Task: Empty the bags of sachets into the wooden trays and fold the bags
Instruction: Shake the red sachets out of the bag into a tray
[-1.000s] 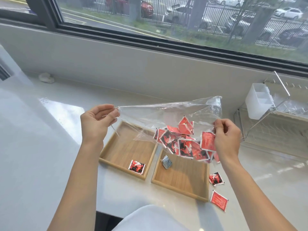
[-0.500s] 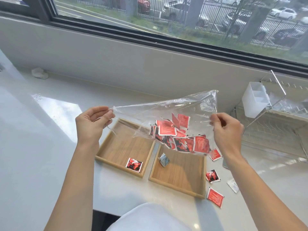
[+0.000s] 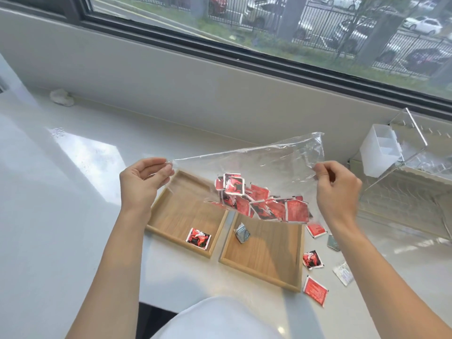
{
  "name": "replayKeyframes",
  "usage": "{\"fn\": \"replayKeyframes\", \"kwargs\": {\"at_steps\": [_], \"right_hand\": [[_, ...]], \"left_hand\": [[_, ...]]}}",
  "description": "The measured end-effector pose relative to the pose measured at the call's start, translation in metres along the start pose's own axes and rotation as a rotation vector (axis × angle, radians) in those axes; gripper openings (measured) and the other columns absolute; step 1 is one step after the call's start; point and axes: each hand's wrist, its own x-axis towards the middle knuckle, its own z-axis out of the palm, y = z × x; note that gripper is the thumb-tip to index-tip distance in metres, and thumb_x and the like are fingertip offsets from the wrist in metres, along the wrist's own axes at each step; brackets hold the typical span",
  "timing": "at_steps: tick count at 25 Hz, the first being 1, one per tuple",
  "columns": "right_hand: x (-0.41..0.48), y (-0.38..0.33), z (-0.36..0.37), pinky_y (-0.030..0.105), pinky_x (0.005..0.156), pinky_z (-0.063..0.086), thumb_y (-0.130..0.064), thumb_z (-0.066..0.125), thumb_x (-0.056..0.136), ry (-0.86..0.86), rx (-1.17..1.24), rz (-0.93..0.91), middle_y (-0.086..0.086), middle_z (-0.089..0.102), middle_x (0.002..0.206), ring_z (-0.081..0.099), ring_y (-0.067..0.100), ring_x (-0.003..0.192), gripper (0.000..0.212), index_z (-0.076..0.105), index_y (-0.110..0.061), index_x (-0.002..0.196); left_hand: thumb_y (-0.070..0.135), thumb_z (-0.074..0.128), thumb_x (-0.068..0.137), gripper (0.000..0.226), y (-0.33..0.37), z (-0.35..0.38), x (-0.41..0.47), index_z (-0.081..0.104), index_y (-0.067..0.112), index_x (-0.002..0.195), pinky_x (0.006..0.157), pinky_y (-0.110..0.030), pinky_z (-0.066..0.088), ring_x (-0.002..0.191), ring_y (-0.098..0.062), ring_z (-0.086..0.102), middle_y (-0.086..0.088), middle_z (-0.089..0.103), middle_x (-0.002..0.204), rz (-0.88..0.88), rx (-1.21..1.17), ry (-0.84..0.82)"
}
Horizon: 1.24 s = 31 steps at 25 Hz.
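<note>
My left hand [image 3: 143, 182] pinches one corner of the clear bag [image 3: 264, 167]; my right hand [image 3: 336, 189] grips the opposite edge, holding it stretched above the two wooden trays [image 3: 171, 216]. A clump of red sachets [image 3: 264, 204] sags in the bag and hides the far end of the right tray [image 3: 266, 260]. One red sachet [image 3: 198, 238] lies in the left tray, a grey one [image 3: 242, 233] in the right. More sachets [image 3: 315, 289] lie scattered on the tabletop [image 3: 61, 216] beside my right forearm, which covers part of them. A clear plastic rack [image 3: 403, 167] is cut off at the right.
</note>
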Motion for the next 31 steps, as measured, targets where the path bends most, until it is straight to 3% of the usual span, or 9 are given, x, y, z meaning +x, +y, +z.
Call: {"fn": "replayKeyframes", "kwargs": {"at_steps": [4,9,13,19,28,31], "right_hand": [[0.001,-0.005,0.000,0.021,0.066,0.041,-0.020,0.056,0.098,0.008,0.026,0.018,-0.004,0.064,0.070,0.057,0.007,0.066,0.018,0.070,-0.016,0.087],[0.003,-0.003,0.004,0.029,0.064,0.037,-0.020,0.056,0.098,-0.008,-0.008,0.024,0.004,0.064,0.068,0.055,0.020,0.065,0.022,0.068,-0.011,0.082],[0.000,0.000,0.003,0.024,0.063,0.039,-0.022,0.056,0.099,0.008,0.013,0.045,-0.002,0.064,0.070,0.058,0.018,0.069,0.020,0.070,-0.013,0.088],[0.001,-0.001,0.000,0.029,0.065,0.040,-0.024,0.054,0.099,0.033,0.041,0.055,-0.007,0.062,0.069,0.054,0.009,0.064,0.019,0.067,-0.018,0.086],[0.007,0.003,-0.002,0.033,0.067,0.044,-0.023,0.054,0.099,0.038,0.039,0.016,0.001,0.063,0.070,0.055,0.021,0.068,0.021,0.068,-0.014,0.088],[0.010,0.002,-0.003,0.031,0.063,0.040,-0.023,0.054,0.099,0.043,0.032,0.023,0.000,0.060,0.068,0.051,0.019,0.065,0.021,0.067,-0.014,0.085]], "left_hand": [[0.000,0.075,0.081,0.018,-0.001,0.000,0.000,0.070,0.010,0.095,0.074,-0.025,0.059,0.073,-0.014,0.073,0.001,0.075,0.078,0.001,-0.001,-0.003],[0.001,0.077,0.079,0.019,-0.003,0.001,0.002,0.070,0.009,0.096,0.075,-0.026,0.058,0.075,-0.015,0.073,-0.005,0.075,0.084,-0.009,-0.008,-0.006],[0.002,0.077,0.079,0.019,-0.002,0.006,0.002,0.070,0.012,0.094,0.082,-0.031,0.058,0.089,-0.025,0.070,-0.012,0.073,0.094,-0.008,-0.015,-0.025],[0.006,0.079,0.077,0.019,-0.009,0.010,0.001,0.072,0.017,0.091,0.096,-0.047,0.053,0.103,-0.040,0.068,-0.014,0.074,0.097,-0.029,-0.013,-0.023],[0.000,0.076,0.080,0.018,-0.003,0.011,0.000,0.070,0.013,0.091,0.086,-0.035,0.057,0.078,-0.018,0.071,-0.004,0.074,0.084,-0.028,-0.031,-0.005],[0.001,0.076,0.080,0.018,-0.003,0.012,-0.001,0.070,0.013,0.092,0.086,-0.035,0.057,0.083,-0.021,0.070,-0.008,0.074,0.088,-0.029,-0.023,-0.015]]}}
